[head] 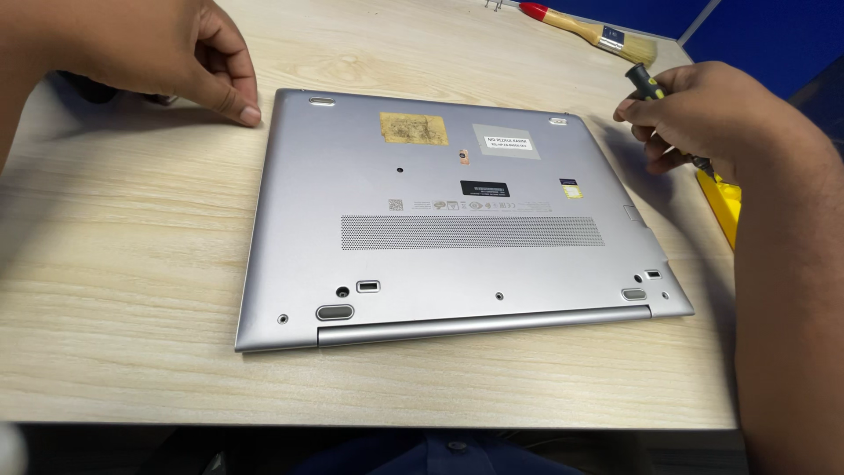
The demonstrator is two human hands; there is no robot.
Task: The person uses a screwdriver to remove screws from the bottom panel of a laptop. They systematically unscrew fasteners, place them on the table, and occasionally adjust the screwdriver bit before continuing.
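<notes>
Pale wooden table (132, 290) — silver laptop (440, 220), paintbrush (585, 28) on it.

Repair workbench: pale wood table (132, 264), upturned laptop (457, 220), brush (587, 29), blue partition (774, 35).

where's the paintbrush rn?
In the head view, the paintbrush lies at the table's far right edge, beyond the upside-down silver laptop and just above the right hand, which grips a screwdriver.

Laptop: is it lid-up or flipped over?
Flipped over, shut. The laptop lies flat on the table, its underside up: vent grille, rubber feet and screws show.
</notes>
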